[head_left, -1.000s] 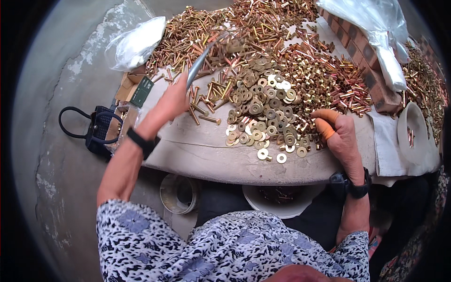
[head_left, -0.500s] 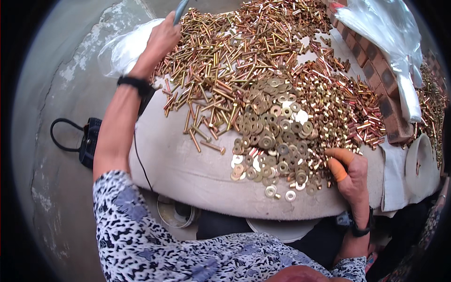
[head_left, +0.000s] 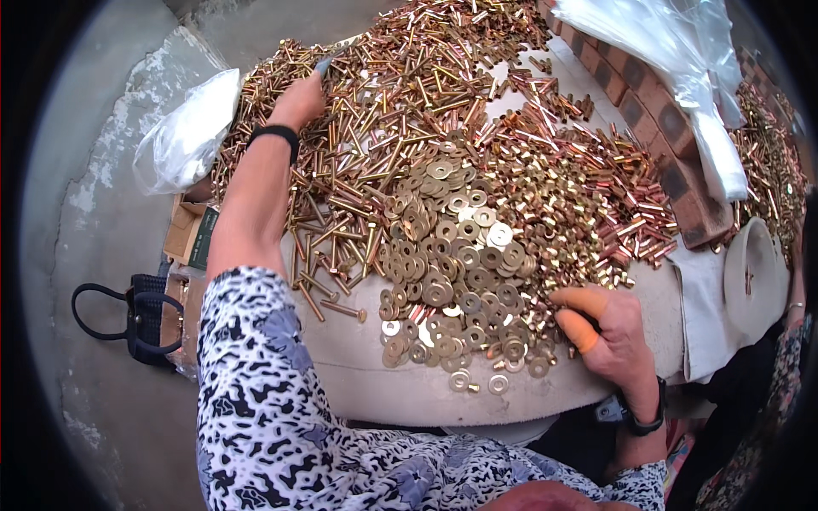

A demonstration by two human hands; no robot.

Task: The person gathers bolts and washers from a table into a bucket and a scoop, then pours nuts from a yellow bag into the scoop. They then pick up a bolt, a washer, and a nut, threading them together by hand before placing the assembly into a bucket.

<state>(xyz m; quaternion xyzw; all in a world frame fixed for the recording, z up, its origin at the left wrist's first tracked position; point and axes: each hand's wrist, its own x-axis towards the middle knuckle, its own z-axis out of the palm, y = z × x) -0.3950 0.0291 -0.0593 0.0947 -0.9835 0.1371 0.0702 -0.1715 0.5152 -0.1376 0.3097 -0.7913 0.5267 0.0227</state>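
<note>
in the head view, your left hand point(head_left: 300, 102) closes its fingers round a grey handle point(head_left: 323, 65) over bolts point(head_left: 417, 94) on the table point(head_left: 366, 392); your right hand point(head_left: 612, 336) bends orange-covered fingers point(head_left: 581, 300) at brassy fittings point(head_left: 545, 196) beside washers point(head_left: 452, 255), grip impossible to tell.

Left arm point(head_left: 256, 200) stretched well forward, left grip point(head_left: 300, 100) clenched, right arm point(head_left: 643, 392) closer in, right grip point(head_left: 612, 334) with fingers point(head_left: 581, 299) curled

Brassy washers point(head_left: 460, 264), orange finger covers point(head_left: 578, 330), blue-flowered black-and-white sleeve point(head_left: 256, 358), red-brown bricks point(head_left: 643, 128)

Heaped bolts point(head_left: 409, 102), washers point(head_left: 460, 264) and stained floor point(head_left: 111, 238) suggest a workshop.
</note>
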